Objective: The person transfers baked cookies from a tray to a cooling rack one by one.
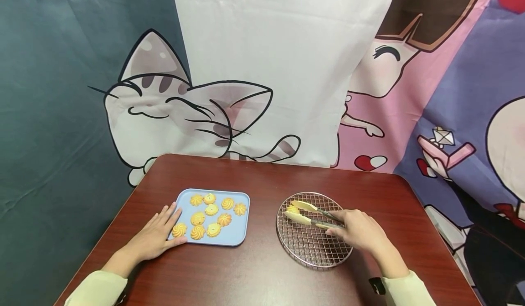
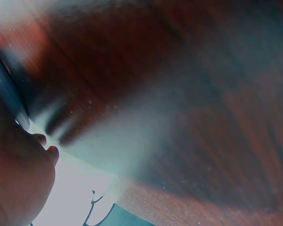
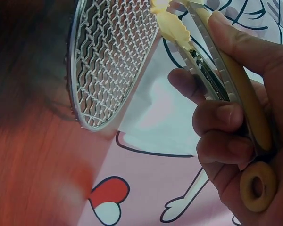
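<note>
Head view, going left to right. Left hand (image 1: pixel 157 235) lay flat on the table (image 1: pixel 262 274), fingers straight and relaxed, tips touching the near-left edge of the blue tray (image 1: pixel 239 235), gripping nothing. Nine swirl cookies (image 1: pixel 211 210) sat on that tray. Left wrist view too blurry to add much, just the tray edge beside the fingers.

Further right, well apart from the tray: round wire rack (image 1: pixel 313 251). Right hand (image 1: pixel 358 228) curled round the yellow tongs (image 1: pixel 311 215), clamped on the handle end over the rack's right side. Long axis of the tongs ran right to left and slightly away, tips pointing left toward the far-left part of the rack. One cookie (image 1: pixel 293 208) sat between the tips there, low over the mesh; couldn't tell if actually touching it. Right wrist view showed the scalloped tips (image 3: pixel 172 26) close together around something yellow.

So the held cookie lay left of the right hand, and the right hand was clearly the nearer one. Left hand well off at the tray.
</note>
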Available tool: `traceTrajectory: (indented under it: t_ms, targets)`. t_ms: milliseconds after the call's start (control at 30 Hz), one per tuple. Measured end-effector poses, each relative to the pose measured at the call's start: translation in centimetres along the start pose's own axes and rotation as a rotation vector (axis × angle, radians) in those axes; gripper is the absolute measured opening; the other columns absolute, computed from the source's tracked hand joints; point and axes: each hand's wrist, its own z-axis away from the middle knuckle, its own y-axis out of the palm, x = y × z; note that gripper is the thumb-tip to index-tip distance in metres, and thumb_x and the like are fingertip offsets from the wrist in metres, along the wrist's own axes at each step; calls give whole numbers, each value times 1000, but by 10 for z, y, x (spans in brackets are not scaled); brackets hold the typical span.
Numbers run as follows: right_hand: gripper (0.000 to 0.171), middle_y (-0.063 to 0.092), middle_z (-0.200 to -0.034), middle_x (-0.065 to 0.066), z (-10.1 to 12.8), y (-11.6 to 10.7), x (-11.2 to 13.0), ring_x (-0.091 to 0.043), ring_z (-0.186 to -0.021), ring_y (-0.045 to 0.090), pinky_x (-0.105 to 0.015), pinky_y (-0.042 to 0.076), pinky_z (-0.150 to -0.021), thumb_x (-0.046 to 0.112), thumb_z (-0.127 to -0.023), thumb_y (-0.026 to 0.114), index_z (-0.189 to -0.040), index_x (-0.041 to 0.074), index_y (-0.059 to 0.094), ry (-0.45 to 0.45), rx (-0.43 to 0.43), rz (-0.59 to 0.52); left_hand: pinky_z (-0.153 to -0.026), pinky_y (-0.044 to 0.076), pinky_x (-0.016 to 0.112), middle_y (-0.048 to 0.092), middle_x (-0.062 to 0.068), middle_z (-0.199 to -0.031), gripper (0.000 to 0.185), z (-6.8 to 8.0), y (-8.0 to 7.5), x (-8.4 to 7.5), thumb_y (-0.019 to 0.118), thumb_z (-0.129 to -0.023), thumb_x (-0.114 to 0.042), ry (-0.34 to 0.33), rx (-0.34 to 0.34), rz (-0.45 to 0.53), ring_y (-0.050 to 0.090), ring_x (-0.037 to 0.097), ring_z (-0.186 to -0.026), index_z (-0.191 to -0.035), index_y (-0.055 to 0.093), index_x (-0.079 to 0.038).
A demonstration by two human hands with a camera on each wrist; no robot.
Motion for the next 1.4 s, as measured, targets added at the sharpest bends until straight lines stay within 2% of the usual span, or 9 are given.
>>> traceTrajectory:
  t_ms: [267,500,800,1033,1233,1333,1400]
  targets:
    - [56,76,-105,-3,4,1,-2,-21,-87,71,-47,54,-67,42,-81,83,-128,14,72,11,-16,-14,-116,21,67,18,22,-166,97,0,0,0,60,-91,-66,-1,-2,-15,18,48,-151,-158,32,-2]
    - [69,72,-123,-11,6,4,0,-32,-108,70,-55,56,-83,51,-79,83,-135,13,67,19,-52,-57,-116,21,66,18,22,-166,96,0,-1,0,61,-91,-66,1,-3,-12,17,48,-151,-158,32,-2]
    - [76,72,-121,-8,-1,10,16,-26,-101,72,-50,57,-83,47,-74,88,-137,10,64,-4,-84,-118,-116,21,66,19,22,-166,96,0,-1,-1,61,-91,-65,5,-4,-15,18,48,-151,-158,32,-2]
    - [81,67,-124,-8,-6,19,30,-31,-110,67,-53,56,-85,54,-78,83,-140,8,60,-74,-126,-77,-116,21,66,19,23,-166,95,1,-1,-2,61,-92,-64,8,-8,-14,18,49,-150,-157,33,-1]
    - [81,62,-110,1,-12,24,41,-18,-87,64,-43,56,-74,56,-80,81,-140,6,61,-123,-131,-59,-116,21,66,19,23,-166,95,1,-1,-2,62,-92,-64,9,-9,-2,18,49,-150,-157,33,-1]
    - [80,62,-114,0,-14,26,45,-20,-91,66,-46,57,-78,59,-81,78,-140,8,61,-133,-141,-37,-116,21,66,19,23,-166,95,1,0,-1,61,-92,-64,13,-14,-5,19,49,-150,-157,33,-2]
    - [79,64,-121,-2,-17,27,47,-25,-102,68,-50,57,-84,62,-81,76,-140,10,62,-143,-153,-28,-116,21,66,19,23,-166,95,1,0,-1,61,-92,-64,14,-17,-6,19,49,-150,-157,33,-2]
